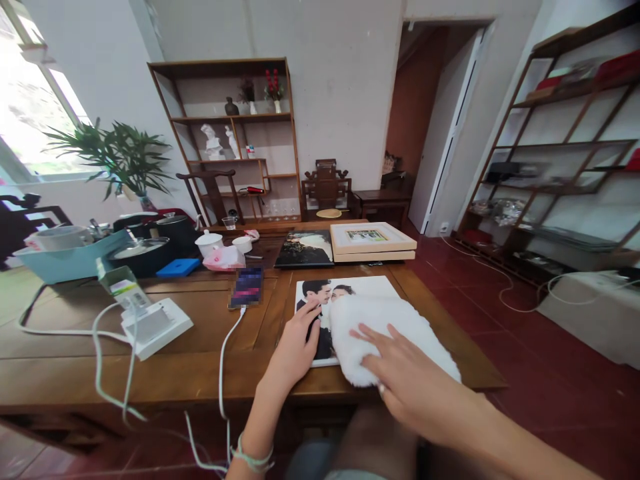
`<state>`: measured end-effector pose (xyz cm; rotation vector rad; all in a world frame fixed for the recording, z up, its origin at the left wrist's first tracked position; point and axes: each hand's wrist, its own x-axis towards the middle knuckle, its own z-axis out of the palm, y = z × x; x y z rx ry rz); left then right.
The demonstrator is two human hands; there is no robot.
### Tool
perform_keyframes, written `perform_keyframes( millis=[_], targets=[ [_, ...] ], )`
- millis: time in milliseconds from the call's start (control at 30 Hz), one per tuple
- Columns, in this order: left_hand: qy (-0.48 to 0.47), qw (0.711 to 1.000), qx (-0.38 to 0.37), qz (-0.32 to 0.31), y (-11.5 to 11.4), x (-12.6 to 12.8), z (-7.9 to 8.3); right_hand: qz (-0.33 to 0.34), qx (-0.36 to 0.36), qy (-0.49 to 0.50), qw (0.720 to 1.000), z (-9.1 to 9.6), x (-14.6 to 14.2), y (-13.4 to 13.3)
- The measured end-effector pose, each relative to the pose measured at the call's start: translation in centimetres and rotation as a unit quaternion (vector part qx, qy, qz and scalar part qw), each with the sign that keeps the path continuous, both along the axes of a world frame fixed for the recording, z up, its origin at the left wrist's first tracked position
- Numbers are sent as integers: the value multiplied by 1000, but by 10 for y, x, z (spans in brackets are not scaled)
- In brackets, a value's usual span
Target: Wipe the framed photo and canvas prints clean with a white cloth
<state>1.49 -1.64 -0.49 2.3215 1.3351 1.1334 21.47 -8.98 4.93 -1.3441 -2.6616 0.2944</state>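
Observation:
A white-edged photo panel showing a couple lies flat near the table's front edge. Over its right part is spread a fluffy white cloth, which hides much of the picture. My right hand rests on top of the cloth with its fingers apart, a ring on one finger. My left hand lies on the panel's left side, fingers stretched out toward the pictured faces. The panel's right and lower parts are covered by the cloth.
Behind the panel lie a dark photo panel and stacked light-wood picture frames. To the left are a phone on a white cable, a white box, a blue box, pots and a light-blue bin.

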Motion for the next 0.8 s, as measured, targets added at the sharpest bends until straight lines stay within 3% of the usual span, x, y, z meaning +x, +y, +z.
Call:
perform_keyframes(
  millis=[100,167,467,567,667,800],
  targets=[
    [5,1000,-9,4,0,0,1,14,-13,7,1000,0,5,-13],
    [11,1000,-16,4,0,0,1,10,-13,15,1000,-1,7,-6],
    [10,1000,-12,-4,-1,0,2,-15,58,3,998,1,-22,113],
    [5,1000,-8,-6,-1,0,2,-9,63,9,998,3,-29,133],
    [5,1000,-7,3,0,0,2,-8,68,11,998,0,-28,127],
    [6,1000,-7,-1,0,0,3,2,58,11,998,-5,-19,81]
  ],
)
